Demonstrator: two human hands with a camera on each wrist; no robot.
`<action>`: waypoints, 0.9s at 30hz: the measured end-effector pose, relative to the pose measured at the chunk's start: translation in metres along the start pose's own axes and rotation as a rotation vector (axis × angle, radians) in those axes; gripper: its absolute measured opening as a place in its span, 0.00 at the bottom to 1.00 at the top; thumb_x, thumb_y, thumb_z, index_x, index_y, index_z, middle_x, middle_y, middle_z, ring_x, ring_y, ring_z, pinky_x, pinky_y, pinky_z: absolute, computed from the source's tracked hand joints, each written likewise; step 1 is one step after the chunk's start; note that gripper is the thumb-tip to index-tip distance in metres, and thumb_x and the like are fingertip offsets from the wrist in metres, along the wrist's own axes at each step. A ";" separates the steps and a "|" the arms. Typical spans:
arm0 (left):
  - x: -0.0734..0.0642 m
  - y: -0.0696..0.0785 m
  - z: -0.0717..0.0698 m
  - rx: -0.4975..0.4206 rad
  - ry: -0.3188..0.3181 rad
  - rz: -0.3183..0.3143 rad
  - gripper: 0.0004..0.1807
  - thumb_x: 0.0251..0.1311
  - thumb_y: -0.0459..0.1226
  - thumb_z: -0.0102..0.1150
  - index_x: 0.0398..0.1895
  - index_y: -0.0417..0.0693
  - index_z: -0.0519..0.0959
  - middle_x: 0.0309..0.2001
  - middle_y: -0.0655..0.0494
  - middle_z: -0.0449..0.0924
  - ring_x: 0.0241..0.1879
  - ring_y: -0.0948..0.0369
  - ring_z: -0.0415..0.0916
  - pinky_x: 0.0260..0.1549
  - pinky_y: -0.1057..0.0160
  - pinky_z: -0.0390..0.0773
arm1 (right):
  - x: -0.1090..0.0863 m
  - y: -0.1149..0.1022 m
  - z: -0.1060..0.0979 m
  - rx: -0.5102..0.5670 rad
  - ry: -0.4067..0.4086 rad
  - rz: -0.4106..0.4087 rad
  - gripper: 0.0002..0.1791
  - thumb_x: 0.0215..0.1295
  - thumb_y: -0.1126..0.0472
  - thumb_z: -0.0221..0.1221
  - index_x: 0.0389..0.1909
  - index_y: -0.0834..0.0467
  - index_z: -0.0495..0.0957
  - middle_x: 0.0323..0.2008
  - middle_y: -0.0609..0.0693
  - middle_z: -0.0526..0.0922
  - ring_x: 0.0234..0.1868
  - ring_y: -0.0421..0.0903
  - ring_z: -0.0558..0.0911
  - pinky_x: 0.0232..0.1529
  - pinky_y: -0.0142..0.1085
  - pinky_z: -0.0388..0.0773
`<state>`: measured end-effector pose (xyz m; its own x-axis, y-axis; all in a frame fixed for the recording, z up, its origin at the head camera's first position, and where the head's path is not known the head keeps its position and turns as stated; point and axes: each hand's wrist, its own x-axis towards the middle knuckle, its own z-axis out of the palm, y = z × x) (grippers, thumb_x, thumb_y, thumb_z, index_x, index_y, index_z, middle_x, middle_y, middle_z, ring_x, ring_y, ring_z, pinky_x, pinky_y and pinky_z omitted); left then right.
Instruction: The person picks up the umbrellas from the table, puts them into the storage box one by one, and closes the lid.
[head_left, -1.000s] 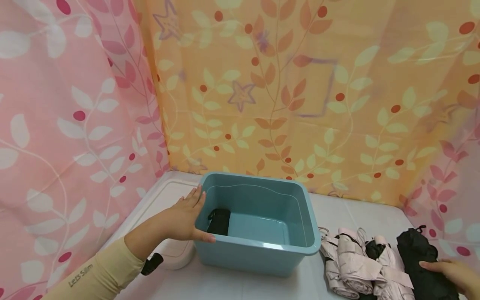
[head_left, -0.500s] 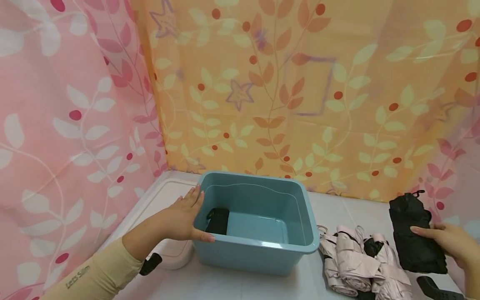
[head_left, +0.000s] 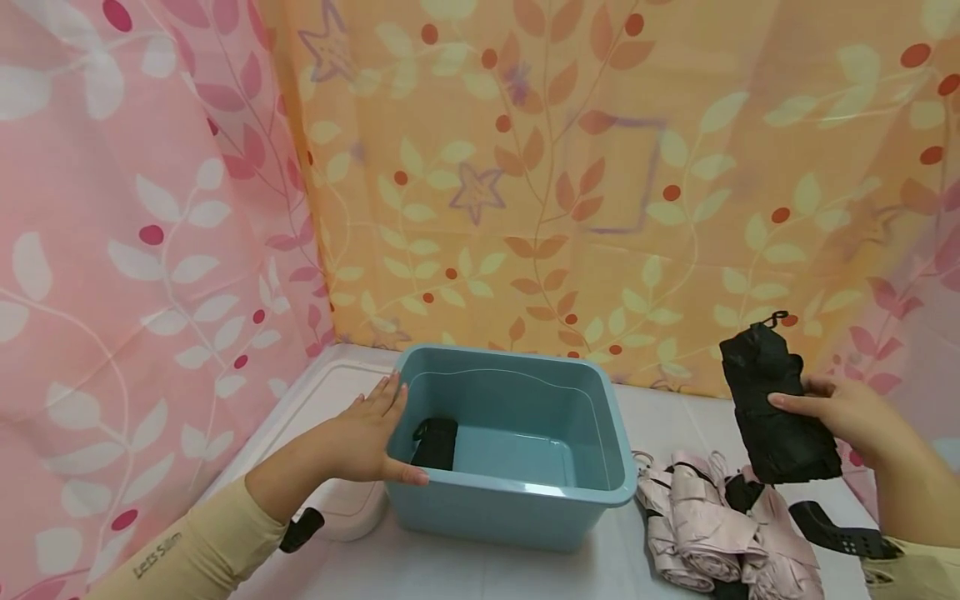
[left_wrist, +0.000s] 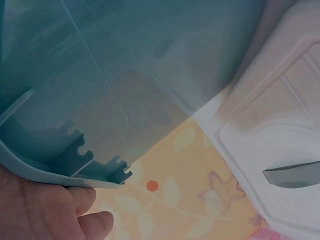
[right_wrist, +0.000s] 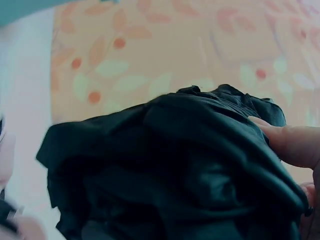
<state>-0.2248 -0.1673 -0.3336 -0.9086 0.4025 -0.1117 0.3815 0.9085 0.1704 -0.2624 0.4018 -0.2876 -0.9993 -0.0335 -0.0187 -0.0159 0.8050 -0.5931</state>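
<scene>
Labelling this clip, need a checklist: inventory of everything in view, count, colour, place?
Bin: 1, blue-green, mid-table
Bin bundle: 1, black, inside, left end
Held bundle: 1, black, in the right hand
Rolled bundles: at least 3, pale pink with black parts, right of bin
Lid-like panel: 1, white, left of bin
Table: 1, white, underneath
Back cloth: 1, orange print, behind
Side cloths: 2, pink print, left and right
Wrist pieces: 2, black, one per wrist
Sleeves: 2, beige, forearms
Left hand: 1, bare, on bin's left rim
Right hand: 1, bare, gripping held bundle
</scene>
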 end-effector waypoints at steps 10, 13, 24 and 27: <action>0.000 -0.001 0.000 -0.006 0.012 0.011 0.71 0.32 0.78 0.45 0.70 0.36 0.39 0.71 0.40 0.28 0.70 0.46 0.28 0.63 0.41 0.42 | 0.016 -0.060 0.001 0.063 -0.003 -0.149 0.24 0.63 0.51 0.56 0.42 0.71 0.67 0.32 0.53 0.75 0.29 0.41 0.78 0.31 0.35 0.78; -0.001 0.000 -0.001 -0.009 0.009 0.008 0.71 0.32 0.78 0.45 0.70 0.37 0.39 0.71 0.41 0.28 0.70 0.46 0.28 0.63 0.41 0.42 | 0.020 -0.080 0.003 0.048 0.004 -0.158 0.24 0.62 0.50 0.57 0.42 0.70 0.67 0.31 0.52 0.77 0.29 0.39 0.77 0.31 0.34 0.76; -0.001 -0.001 0.000 -0.003 0.014 0.017 0.71 0.32 0.78 0.45 0.70 0.36 0.40 0.71 0.40 0.29 0.70 0.45 0.30 0.62 0.41 0.43 | 0.035 -0.142 0.031 0.080 -0.070 -0.202 0.29 0.60 0.49 0.58 0.49 0.70 0.68 0.40 0.56 0.78 0.38 0.46 0.78 0.42 0.41 0.76; -0.001 -0.001 0.000 -0.003 0.013 0.018 0.71 0.32 0.78 0.45 0.70 0.36 0.40 0.71 0.40 0.29 0.70 0.45 0.29 0.62 0.40 0.43 | 0.038 -0.156 0.041 0.070 -0.061 -0.210 0.25 0.59 0.49 0.60 0.42 0.68 0.70 0.33 0.54 0.76 0.36 0.48 0.74 0.36 0.38 0.73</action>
<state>-0.2246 -0.1688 -0.3334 -0.9040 0.4168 -0.0955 0.3970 0.9010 0.1749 -0.2960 0.2505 -0.2287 -0.9704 -0.2331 0.0636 -0.2183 0.7334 -0.6438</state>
